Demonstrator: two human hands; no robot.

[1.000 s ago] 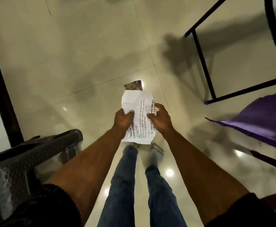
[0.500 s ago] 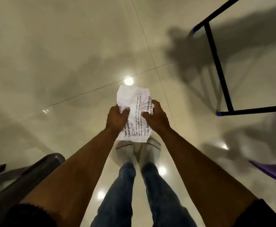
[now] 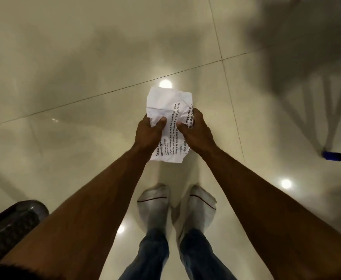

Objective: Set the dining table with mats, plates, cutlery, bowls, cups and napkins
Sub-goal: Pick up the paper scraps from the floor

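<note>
Dark chair [image 3: 10, 235] slid lower-left as the view tilted down. Left hand [image 3: 148, 134] and right hand [image 3: 196, 134] kept fingers pinched on crumpled paper sheet [image 3: 168, 110] above the floor [image 3: 64, 77]. No mats or plates visible; table setting unstarted.
</note>
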